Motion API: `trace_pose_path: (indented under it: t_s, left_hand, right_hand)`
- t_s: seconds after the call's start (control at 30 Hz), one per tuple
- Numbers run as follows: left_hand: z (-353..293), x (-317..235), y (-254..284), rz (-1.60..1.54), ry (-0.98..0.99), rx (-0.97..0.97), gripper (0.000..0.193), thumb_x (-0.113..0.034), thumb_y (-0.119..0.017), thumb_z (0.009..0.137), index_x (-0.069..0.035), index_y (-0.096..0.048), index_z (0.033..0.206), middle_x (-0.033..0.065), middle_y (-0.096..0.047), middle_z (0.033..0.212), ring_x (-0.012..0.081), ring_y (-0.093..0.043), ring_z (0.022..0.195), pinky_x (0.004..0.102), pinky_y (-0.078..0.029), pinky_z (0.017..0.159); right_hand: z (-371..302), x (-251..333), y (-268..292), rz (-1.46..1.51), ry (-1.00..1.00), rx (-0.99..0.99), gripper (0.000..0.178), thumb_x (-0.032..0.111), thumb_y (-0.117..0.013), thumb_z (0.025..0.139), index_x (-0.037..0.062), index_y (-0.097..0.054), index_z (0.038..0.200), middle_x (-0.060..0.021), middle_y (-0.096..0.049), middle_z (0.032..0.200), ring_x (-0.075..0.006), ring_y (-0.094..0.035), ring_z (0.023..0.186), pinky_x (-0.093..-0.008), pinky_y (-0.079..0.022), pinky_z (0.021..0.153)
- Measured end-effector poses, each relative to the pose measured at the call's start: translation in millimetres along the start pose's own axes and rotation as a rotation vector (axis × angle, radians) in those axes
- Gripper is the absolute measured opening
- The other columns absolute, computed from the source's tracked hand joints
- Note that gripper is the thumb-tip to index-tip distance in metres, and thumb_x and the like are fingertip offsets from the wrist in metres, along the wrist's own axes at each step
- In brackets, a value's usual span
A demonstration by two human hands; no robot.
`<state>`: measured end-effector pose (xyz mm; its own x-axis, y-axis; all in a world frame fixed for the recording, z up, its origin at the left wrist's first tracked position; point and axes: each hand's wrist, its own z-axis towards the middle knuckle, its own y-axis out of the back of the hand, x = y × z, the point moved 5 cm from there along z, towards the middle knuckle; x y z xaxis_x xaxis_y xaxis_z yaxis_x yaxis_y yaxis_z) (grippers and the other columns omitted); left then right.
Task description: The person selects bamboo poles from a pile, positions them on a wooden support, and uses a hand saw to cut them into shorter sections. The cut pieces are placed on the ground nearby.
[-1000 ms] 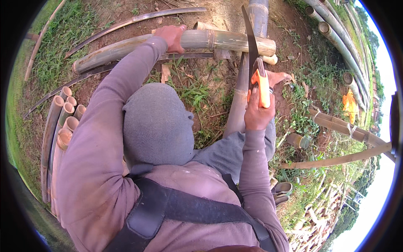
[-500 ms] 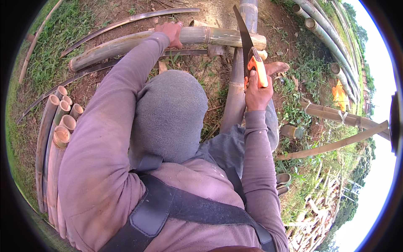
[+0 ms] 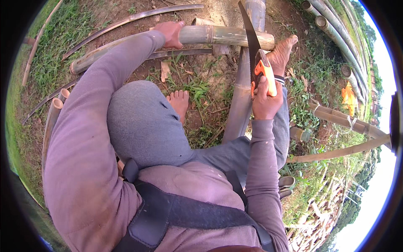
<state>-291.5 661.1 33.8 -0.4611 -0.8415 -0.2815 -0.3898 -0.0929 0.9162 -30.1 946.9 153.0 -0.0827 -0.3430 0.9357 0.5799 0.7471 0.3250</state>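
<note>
Left hand (image 3: 170, 34) clasps the pole (image 3: 226, 35) beneath it, probably for steadiness, where it crosses a log (image 3: 239, 107); ahead of the right hand (image 3: 267, 100), which grips the saw (image 3: 253, 44), the blade overlaps the pole.

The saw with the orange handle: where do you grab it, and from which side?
Best, I'd say, by the orange handle, coming from the person's own side, where the right hand holds it. The handle sits at the near end, while the long, dark blade points away, so I'd avoid that end.
</note>
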Motion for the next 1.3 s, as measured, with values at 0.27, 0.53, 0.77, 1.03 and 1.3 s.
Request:
trace_pose_path:
  t_s: [0.27, 0.53, 0.77, 1.03, 1.3]
  left_hand:
    - [-1.0, 1.3, 2.0, 0.025, -0.002, 0.02, 0.089, -0.044, -0.086, 0.072, -0.008, -0.054, 0.146, 0.0231, -0.074, 0.116, 0.0427, -0.072, 0.109, 0.0522, -0.058, 0.097]
    - [2.6, -4.2, 4.5, 0.048, -0.019, -0.054, 0.089, -0.046, -0.086, 0.072, -0.009, -0.054, 0.146, 0.0229, -0.075, 0.115, 0.0427, -0.073, 0.108, 0.0527, -0.058, 0.097]
    - [-3.3, -1.3, 11.3, 0.028, 0.001, 0.007, 0.088, -0.045, -0.086, 0.072, -0.008, -0.054, 0.146, 0.0225, -0.075, 0.117, 0.0416, -0.072, 0.11, 0.0521, -0.058, 0.097]
    - [-3.7, -5.3, 0.1, 0.04, -0.023, -0.019, 0.091, -0.045, -0.086, 0.073, -0.008, -0.053, 0.149, 0.0221, -0.075, 0.115, 0.0421, -0.073, 0.108, 0.052, -0.058, 0.097]
    - [-1.1, 2.6, 5.5, 0.047, -0.007, -0.039, 0.091, -0.046, -0.087, 0.072, -0.011, -0.054, 0.149, 0.0217, -0.075, 0.114, 0.0416, -0.073, 0.108, 0.0519, -0.059, 0.095]
  right_hand:
    - [-70.4, 2.8, 32.2, 0.03, -0.053, -0.077, 0.019, 0.015, -0.071, 0.104, -0.0012, -0.06, 0.106, -0.0012, -0.065, 0.077, -0.0055, -0.058, 0.057, -0.0224, -0.046, 0.051]
    - [50.6, -15.8, -44.3, -0.098, 0.064, -0.049, 0.018, 0.011, -0.072, 0.104, -0.0029, -0.062, 0.1, 0.0004, -0.065, 0.079, -0.0044, -0.058, 0.067, -0.0234, -0.049, 0.059]
    - [-83.7, 3.1, 43.4, 0.045, -0.044, -0.049, 0.014, 0.011, -0.068, 0.105, 0.0007, -0.059, 0.105, -0.0017, -0.062, 0.072, -0.007, -0.056, 0.053, -0.0226, -0.044, 0.049]
    - [24.5, 12.9, -2.4, -0.034, -0.009, 0.034, 0.016, 0.012, -0.071, 0.104, -0.0006, -0.065, 0.097, -0.0003, -0.065, 0.074, -0.0027, -0.055, 0.059, -0.0229, -0.044, 0.051]
    - [-64.2, 44.8, 46.5, -0.024, -0.095, -0.019, 0.013, 0.01, -0.068, 0.105, -0.0006, -0.062, 0.1, -0.001, -0.063, 0.072, -0.005, -0.057, 0.054, -0.023, -0.045, 0.048]
